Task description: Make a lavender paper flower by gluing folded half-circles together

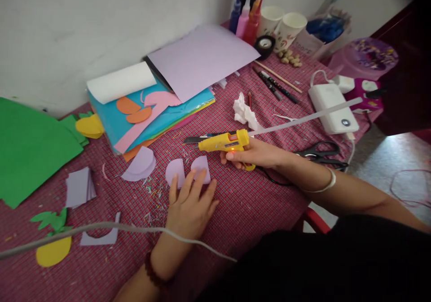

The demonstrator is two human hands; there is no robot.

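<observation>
My right hand (247,154) grips a yellow hot glue gun (222,142), its nozzle pointing left and a small orange light glowing on its side. A long translucent glue stick (303,117) sticks out of its back. My left hand (191,201) lies with fingers spread, the fingertips on two small purple paper pieces with rounded edges, the left piece (175,171) and the right piece (200,164). More rounded purple paper pieces (138,165) overlap to the left of them. A dark blade-like tool (191,140) lies behind the nozzle.
Black scissors (319,151), a white power bank (333,109) and crumpled tissue (245,112) lie at right. Coloured sheets (198,106) are stacked against the wall. Purple rectangles (80,187) and a yellow-green paper fruit (54,250) lie left. A pale cable (134,227) crosses in front.
</observation>
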